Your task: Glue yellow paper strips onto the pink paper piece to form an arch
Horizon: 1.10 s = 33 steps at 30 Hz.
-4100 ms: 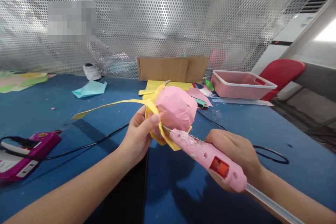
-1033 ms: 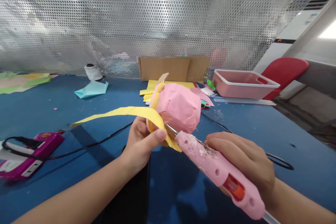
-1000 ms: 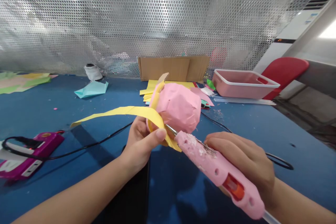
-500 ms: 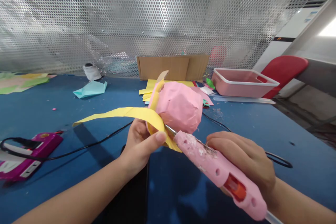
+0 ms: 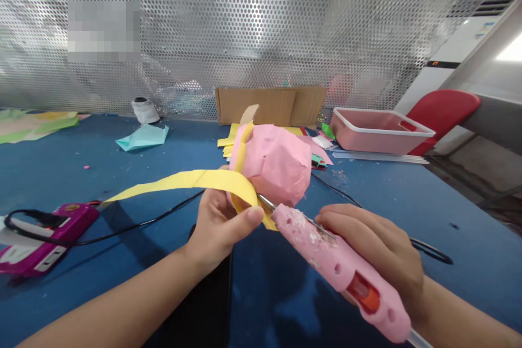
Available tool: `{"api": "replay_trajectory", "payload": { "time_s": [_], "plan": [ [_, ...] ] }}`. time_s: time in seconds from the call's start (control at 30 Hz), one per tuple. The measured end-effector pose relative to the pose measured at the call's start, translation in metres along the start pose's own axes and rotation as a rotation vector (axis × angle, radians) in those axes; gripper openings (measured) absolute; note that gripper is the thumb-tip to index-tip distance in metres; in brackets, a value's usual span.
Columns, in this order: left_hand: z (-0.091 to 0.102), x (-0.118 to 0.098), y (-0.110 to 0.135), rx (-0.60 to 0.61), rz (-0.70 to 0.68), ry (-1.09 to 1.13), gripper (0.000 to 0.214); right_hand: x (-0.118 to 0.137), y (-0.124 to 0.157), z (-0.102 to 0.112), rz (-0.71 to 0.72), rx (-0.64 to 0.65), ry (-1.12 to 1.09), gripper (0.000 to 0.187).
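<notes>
A pink paper-covered rounded object (image 5: 279, 160) is held up in the middle of the view, a piece of cardboard poking from its top. Along its left edge runs a yellow paper strip (image 5: 196, 178), whose loose end trails left. My left hand (image 5: 224, 220) is closed on the object's lower left side, the thumb pressing the strip. In my right hand (image 5: 375, 250) is a pink hot glue gun (image 5: 336, 266), fingers wrapped round it. Its metal nozzle meets the seam between strip and pink paper. A clear glue stick (image 5: 418, 339) sticks out of its rear.
A magenta power strip (image 5: 69, 234) with a black cable lies left. Behind are folded light-blue paper (image 5: 143, 137), a white-wrapped item (image 5: 145, 111), cardboard (image 5: 261, 106), colored paper and a pink basket (image 5: 379, 138). White sticks (image 5: 379, 157) lie before the basket. Perforated metal sheeting (image 5: 183, 27) stands behind.
The pink object has shifted very slightly left, and the strip's loose end hangs a little lower and farther left. Both hands keep their holds, with the nozzle still at the seam.
</notes>
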<state>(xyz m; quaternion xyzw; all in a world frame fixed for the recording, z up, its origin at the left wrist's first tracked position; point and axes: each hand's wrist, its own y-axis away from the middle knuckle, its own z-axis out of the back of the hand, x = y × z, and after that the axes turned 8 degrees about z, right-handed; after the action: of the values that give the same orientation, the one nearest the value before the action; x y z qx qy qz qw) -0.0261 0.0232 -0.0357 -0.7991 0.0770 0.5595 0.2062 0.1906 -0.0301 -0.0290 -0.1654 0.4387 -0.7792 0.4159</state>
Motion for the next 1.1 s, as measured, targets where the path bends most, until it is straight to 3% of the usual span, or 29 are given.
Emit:
{"api": "replay_trajectory", "payload": {
  "time_s": [0.3, 0.63, 1.1],
  "plan": [
    [-0.0009, 0.0018, 0.0003, 0.037, -0.026, -0.016, 0.022, 0.0009, -0.0006, 0.0014, -0.016, -0.015, 0.039, 0.020],
    [-0.0002, 0.0025, 0.0006, 0.010, -0.056, -0.062, 0.021, -0.0008, -0.0018, 0.0015, -0.013, 0.002, -0.029, 0.032],
    [-0.0044, -0.0002, -0.0002, -0.025, -0.069, -0.072, 0.024, 0.0020, -0.0094, 0.0073, -0.017, 0.077, 0.023, 0.026]
  ]
}}
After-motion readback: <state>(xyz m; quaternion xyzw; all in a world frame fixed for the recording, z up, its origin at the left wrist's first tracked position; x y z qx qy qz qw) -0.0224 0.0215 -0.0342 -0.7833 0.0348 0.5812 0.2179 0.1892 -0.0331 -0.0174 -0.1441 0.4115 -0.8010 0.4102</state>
